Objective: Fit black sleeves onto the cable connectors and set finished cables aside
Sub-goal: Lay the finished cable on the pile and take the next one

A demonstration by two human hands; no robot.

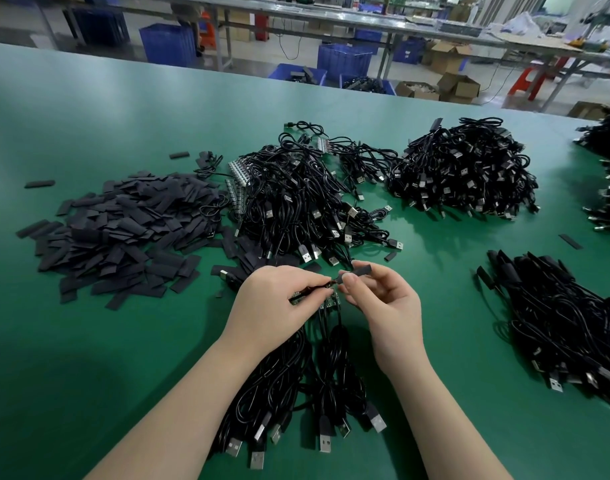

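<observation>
Left hand (279,294) pinches the connector board (319,289), right hand (376,292) grips the black sleeve (359,271): line up squarely, then slide.

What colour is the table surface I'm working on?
Green, a plain green mat over the table, clearest in the head view.

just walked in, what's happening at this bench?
A person is sleeving cables by hand at a green table. The left hand pinches the small board end of one cable, and the right hand pinches a black sleeve right at that end; it does not look slid on yet. A batch of cables lies under the hands. A heap of loose sleeves sits to the left, and a pile of sleeved cables to the right.
</observation>
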